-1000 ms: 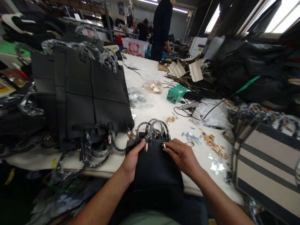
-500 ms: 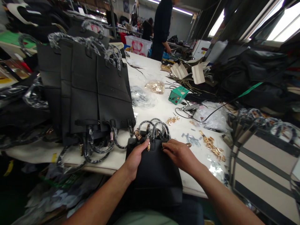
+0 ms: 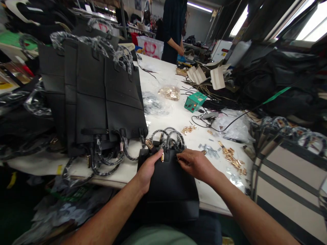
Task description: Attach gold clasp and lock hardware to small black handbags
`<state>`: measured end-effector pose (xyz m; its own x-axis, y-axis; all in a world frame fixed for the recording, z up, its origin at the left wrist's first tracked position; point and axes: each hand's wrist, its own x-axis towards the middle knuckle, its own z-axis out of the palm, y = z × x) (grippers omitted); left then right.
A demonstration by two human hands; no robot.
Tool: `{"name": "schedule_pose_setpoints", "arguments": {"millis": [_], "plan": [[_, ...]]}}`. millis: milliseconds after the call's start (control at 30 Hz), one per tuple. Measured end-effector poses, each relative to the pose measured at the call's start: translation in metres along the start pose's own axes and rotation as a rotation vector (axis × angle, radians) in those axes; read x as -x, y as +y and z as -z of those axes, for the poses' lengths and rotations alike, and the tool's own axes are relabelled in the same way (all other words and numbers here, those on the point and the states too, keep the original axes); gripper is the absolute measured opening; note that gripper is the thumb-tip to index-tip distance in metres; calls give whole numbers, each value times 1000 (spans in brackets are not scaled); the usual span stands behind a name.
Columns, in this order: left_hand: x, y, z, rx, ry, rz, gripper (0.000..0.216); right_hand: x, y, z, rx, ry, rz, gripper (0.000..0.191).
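A small black handbag (image 3: pixel 173 190) stands at the table's front edge, close to my body. Its looped handles (image 3: pixel 175 137) are wrapped in clear plastic. My left hand (image 3: pixel 148 170) grips the bag's upper left side, thumb on the front near a gold fitting (image 3: pixel 162 156). A strap end with a gold piece (image 3: pixel 149 144) sticks out above that hand. At the upper right of the bag's front, my right hand (image 3: pixel 195 164) has its fingers pinched at the handle base. Whatever small piece lies between those fingertips is mostly hidden.
Black bags (image 3: pixel 92 92) are stacked at the left. On the white table (image 3: pixel 176 114) lie gold fittings (image 3: pixel 231 156), small metal plates (image 3: pixel 211 151) and a green box (image 3: pixel 195 101) with a cable. Beige striped bags (image 3: pixel 293 183) stand at the right. A person (image 3: pixel 175 30) stands at the far end.
Both hands stay at nearly the same places on the bag. My right fingers have shifted slightly. The person at the far end has turned, and both their hands are now together in front.
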<state>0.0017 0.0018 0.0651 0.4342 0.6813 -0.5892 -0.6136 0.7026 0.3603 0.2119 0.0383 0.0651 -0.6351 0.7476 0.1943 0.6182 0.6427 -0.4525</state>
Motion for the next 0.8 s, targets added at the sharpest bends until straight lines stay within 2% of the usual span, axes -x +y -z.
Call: {"name": "schedule_pose_setpoints", "arguments": {"millis": [533,667,800], "plan": [[2,-2,-8,18,2,59,49,4,-7,4,161,-72,43,16],[1,-3,-7,-20,69,11,46,-3,7,13,26,-134,82,18],[-1,-2,-5,-50,109,2,44,-8,19,18,-167,-164,45,19]]}}
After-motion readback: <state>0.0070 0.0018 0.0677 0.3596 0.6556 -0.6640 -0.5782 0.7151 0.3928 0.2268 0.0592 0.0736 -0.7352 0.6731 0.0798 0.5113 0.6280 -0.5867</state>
